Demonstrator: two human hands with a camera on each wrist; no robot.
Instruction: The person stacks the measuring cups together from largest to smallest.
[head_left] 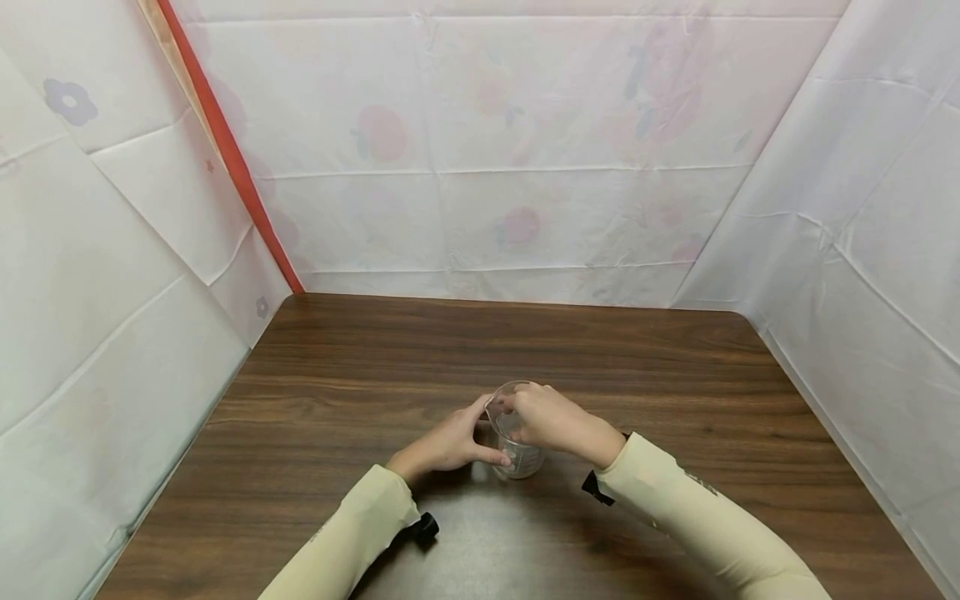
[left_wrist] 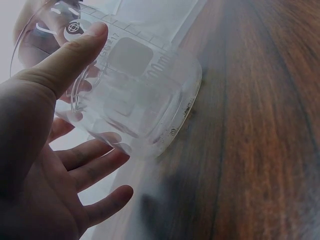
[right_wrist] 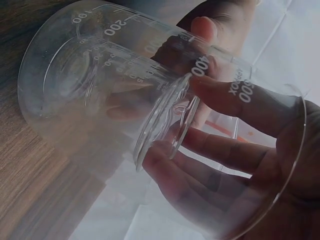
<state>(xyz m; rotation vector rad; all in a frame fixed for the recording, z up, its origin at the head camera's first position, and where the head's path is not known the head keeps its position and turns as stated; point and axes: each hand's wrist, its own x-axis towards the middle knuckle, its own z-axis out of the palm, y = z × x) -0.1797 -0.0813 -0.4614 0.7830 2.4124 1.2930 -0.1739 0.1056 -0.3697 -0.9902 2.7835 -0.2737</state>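
A large clear glass beaker with white volume marks stands on the wooden table. My left hand holds it from the left, the thumb against its wall and the fingers spread round the other side. My right hand reaches down through the beaker's mouth. In the right wrist view, its thumb and fingers pinch the rim of a smaller glass beaker nested inside the large one. More glass rims show close together at the fingertips, and the smaller beaker's base lies toward the large beaker's bottom.
The brown wood-grain table extends around the beaker. White printed sheets hang along its back and both sides, with a red strip at the back left corner. A black strap piece sits below the left cuff.
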